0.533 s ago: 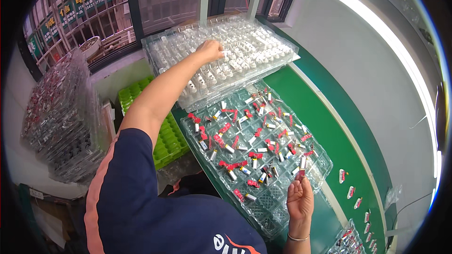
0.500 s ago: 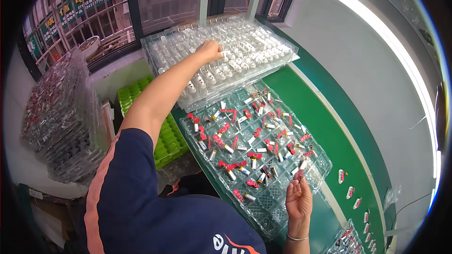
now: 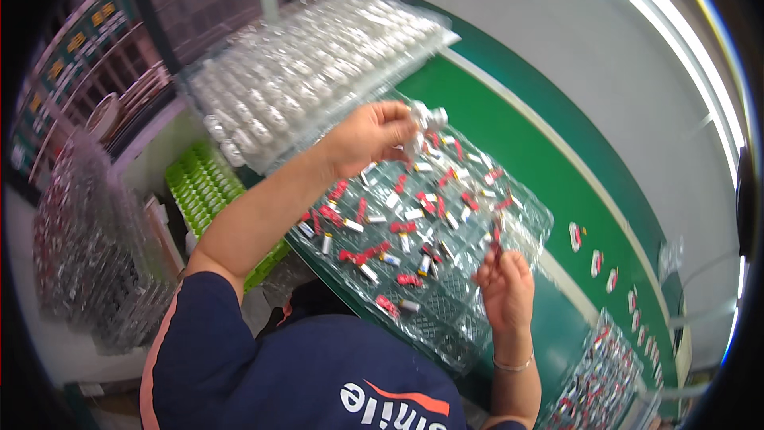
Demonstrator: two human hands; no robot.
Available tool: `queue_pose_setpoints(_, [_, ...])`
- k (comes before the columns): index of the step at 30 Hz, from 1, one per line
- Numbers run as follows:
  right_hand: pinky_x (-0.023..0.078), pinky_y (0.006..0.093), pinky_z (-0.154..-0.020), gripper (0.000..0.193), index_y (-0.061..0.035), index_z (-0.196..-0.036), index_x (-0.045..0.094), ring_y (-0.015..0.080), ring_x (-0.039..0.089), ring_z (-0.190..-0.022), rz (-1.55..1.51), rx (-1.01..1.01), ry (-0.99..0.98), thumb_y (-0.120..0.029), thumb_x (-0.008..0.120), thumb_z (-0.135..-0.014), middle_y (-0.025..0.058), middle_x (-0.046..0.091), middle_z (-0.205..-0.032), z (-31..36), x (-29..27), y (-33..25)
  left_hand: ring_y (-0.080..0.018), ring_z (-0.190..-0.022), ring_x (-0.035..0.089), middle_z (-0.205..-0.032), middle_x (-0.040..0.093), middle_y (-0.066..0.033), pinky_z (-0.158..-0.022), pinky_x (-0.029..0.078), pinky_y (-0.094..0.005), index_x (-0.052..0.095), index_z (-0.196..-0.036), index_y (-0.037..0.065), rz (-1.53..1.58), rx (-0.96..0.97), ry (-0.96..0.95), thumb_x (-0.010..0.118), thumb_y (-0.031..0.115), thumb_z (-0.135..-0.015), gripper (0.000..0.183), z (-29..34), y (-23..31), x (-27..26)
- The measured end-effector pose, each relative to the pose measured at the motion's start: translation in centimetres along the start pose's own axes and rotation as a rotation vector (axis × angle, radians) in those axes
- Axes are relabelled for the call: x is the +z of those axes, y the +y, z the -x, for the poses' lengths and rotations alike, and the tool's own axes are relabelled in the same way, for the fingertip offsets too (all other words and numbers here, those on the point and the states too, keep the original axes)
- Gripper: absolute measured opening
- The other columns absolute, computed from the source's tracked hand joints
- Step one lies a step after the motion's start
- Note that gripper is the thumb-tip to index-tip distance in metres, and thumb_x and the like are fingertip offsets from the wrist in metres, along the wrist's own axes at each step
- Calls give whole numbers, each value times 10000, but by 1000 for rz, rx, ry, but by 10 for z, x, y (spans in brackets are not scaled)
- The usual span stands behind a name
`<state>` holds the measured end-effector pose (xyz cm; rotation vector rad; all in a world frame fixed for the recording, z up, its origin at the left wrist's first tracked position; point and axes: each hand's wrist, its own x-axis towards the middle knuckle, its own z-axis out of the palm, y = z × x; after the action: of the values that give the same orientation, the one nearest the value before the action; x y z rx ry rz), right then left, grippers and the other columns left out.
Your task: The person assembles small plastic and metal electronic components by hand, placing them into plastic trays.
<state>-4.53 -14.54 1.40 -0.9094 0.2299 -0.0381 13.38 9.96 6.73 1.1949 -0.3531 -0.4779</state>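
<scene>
My left hand [image 3: 370, 139] is closed on a small white plastic part [image 3: 430, 118], raised over the far edge of a clear plastic tray [image 3: 454, 344]. Motion blurs that part's details. Several small red pieces with white or silver battery-like cylinders lie scattered in the tray. At the tray's right side, my right hand [image 3: 507, 287] pinches a thin red piece [image 3: 497, 232] upright between its fingertips. Whether a cylinder is attached to it, I cannot tell.
Stacked clear trays of white parts [image 3: 318, 64] stand at the back. A green belt [image 3: 493, 107] curves along the right, carrying red-and-white pieces [image 3: 574, 236]. Another filled tray [image 3: 593, 382] sits lower right. Lime-green trays [image 3: 203, 183] and a tall tray stack [image 3: 95, 255] are left.
My left hand has come back from the stacked trays toward me, now with a white part in its fingers. My right hand keeps the red piece, raised slightly. The whole view has shifted.
</scene>
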Motion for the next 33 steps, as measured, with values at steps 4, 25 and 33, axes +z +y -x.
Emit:
queue_pose_setpoints(4, [451,284,-817,75,-6,-943,498,147,574,-870,472,-663,115,8,499,-870,90,595,-912,-11,5,2,-55,-690,566,-769,604,-27,-625,487,-227,570,-835,18,-378,10,-200,628,60,-798,80,18,-78,68])
queue_pose_setpoints(25, [461,239,-789,204,51,-1046,545,124,583,-921,454,-415,76,-15,528,-854,110,602,-1042,-15,-11,-1,-185,-953,591,-1013,588,-77,-815,526,-326,525,-1023,24,544,-346,-267,562,108,-857,190,14,-141,107])
queue_pose_setpoints(33, [442,238,-811,221,26,-1061,582,120,569,-928,720,-430,49,-18,548,-847,92,604,-1040,-13,-15,4,-154,-884,602,-953,600,-64,-766,537,-307,540,-982,29,452,-263,-134,564,54,-848,139,15,-139,108])
